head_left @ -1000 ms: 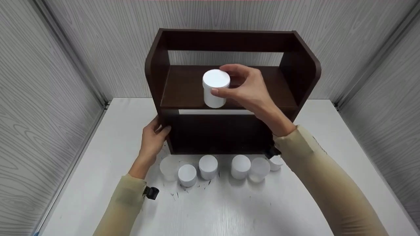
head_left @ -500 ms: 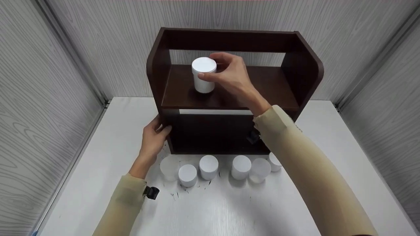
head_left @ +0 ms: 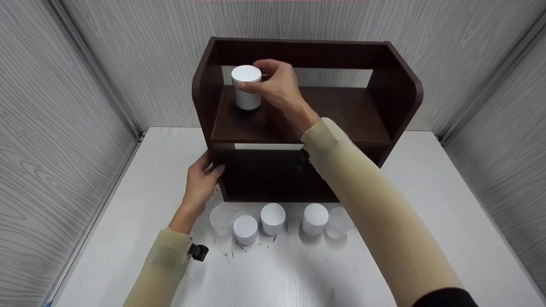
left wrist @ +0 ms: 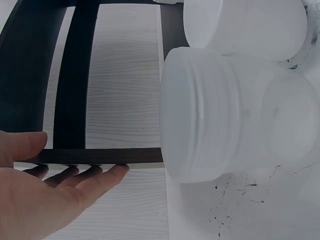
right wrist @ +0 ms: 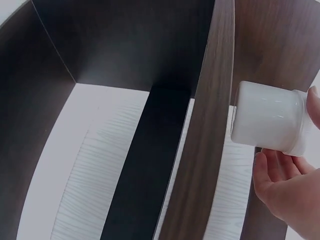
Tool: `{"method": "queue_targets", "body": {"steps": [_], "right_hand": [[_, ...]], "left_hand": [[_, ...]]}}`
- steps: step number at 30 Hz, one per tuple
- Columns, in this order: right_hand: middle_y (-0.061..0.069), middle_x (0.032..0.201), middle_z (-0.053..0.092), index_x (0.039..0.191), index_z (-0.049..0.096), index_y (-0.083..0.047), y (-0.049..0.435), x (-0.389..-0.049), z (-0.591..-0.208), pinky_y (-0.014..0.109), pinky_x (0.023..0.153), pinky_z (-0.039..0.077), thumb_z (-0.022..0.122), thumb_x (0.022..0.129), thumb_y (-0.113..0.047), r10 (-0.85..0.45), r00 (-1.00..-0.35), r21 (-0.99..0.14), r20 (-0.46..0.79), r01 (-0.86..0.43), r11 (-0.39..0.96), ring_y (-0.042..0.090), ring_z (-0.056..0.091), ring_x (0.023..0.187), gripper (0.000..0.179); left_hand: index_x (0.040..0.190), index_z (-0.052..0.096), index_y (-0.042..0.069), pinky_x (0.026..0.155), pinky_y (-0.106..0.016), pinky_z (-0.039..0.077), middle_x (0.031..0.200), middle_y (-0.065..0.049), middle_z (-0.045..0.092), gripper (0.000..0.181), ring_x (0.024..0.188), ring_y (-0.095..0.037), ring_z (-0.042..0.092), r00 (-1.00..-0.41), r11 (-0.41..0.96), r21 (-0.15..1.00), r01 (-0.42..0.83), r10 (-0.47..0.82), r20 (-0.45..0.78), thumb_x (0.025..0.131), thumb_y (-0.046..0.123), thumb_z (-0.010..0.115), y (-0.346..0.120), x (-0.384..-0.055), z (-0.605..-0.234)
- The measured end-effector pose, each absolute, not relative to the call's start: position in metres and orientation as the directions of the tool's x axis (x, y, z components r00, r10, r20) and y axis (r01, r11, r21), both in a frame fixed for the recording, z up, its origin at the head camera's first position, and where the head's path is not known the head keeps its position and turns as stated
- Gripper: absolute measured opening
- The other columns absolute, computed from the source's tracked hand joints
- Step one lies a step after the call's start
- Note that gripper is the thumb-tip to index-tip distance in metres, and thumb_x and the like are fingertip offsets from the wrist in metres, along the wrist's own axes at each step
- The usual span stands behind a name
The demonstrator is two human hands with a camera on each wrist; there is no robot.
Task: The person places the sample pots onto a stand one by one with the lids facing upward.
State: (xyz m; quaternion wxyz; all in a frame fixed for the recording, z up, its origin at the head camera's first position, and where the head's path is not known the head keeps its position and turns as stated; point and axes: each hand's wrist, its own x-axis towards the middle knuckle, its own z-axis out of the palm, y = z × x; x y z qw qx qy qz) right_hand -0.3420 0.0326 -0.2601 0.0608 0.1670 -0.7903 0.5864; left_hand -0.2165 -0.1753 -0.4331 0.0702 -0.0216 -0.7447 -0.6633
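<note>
Head view: grips white jar [head_left: 247,100] in right hand [head_left: 277,85], dark rack [head_left: 264,175] in left hand [head_left: 200,181]

Pinches jar lid-up between thumb and fingers, with right hand opened to jar's width, over upper board [head_left: 337,106]; cannot tell if touching. Holds side panel [head_left: 207,96] between left thumb and fingers. Shows more jars [head_left: 273,219] on table [head_left: 256,273], rightward from left hand, below right.

Behind the bare left hand [head_left: 201,183], a pale beige fabric sleeve [head_left: 160,266] carries a small black blocky fitting [head_left: 198,252]. Behind the bare right hand [head_left: 278,85], a similar beige sleeve [head_left: 375,200] meets black fabric [head_left: 445,297] farthest from that hand.
</note>
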Motion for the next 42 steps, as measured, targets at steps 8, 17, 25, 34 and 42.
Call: {"method": "queue_targets", "body": {"steps": [8,17,25,34,42], "right_hand": [[0.009,0.132,0.067,0.136,0.066,0.000,0.030,-0.356,-0.260,0.022,0.093,0.052,0.095,0.080,-0.021,-0.180,-0.949,-0.909,0.258,-0.302,0.288,0.017,0.063,0.120,0.066],[0.009,0.131,0.068,0.136,0.067,0.000,0.024,-0.364,-0.255,0.023,0.093,0.053,0.097,0.077,-0.018,-0.176,-0.960,-0.907,0.217,-0.265,0.326,0.017,0.064,0.118,0.069],[0.008,0.136,0.064,0.138,0.066,-0.002,0.019,-0.364,-0.251,0.023,0.096,0.052,0.096,0.079,-0.022,-0.224,-0.959,-0.902,0.171,-0.244,0.357,0.017,0.061,0.123,0.070],[0.013,0.141,0.064,0.147,0.059,0.000,0.017,-0.363,-0.252,0.020,0.098,0.052,0.096,0.079,-0.018,-0.237,-0.960,-0.920,0.149,-0.223,0.323,0.016,0.061,0.128,0.080],[0.010,0.149,0.058,0.155,0.051,-0.002,0.040,-0.344,-0.248,0.023,0.103,0.050,0.094,0.081,-0.020,-0.248,-0.956,-0.931,0.156,-0.226,0.288,0.020,0.054,0.136,0.087]], "left_hand": [[0.164,0.028,-0.002,0.114,-0.043,0.048,0.166,-0.022,0.035,0.064,0.148,-0.042,0.040,-0.993,0.131,0.988,0.085,-0.069,0.095,0.107,0.010,0.057,-0.171,-0.218,-0.433],[0.164,0.026,-0.002,0.113,-0.042,0.048,0.166,-0.023,0.033,0.066,0.148,-0.043,0.040,-0.995,0.150,0.987,0.064,-0.072,0.075,0.107,0.009,0.057,-0.170,-0.218,-0.433],[0.164,0.028,-0.001,0.112,-0.043,0.050,0.165,-0.022,0.036,0.064,0.147,-0.045,0.041,-0.991,0.138,0.984,0.111,-0.052,0.119,0.107,0.006,0.056,-0.170,-0.215,-0.432],[0.164,0.028,-0.002,0.113,-0.043,0.049,0.165,-0.022,0.036,0.064,0.147,-0.044,0.041,-0.991,0.156,0.982,0.109,-0.065,0.121,0.108,0.008,0.056,-0.172,-0.215,-0.433],[0.164,0.028,-0.002,0.113,-0.045,0.048,0.165,-0.023,0.034,0.063,0.147,-0.044,0.040,-0.991,0.162,0.981,0.107,-0.057,0.118,0.108,0.008,0.055,-0.170,-0.218,-0.433]]}}
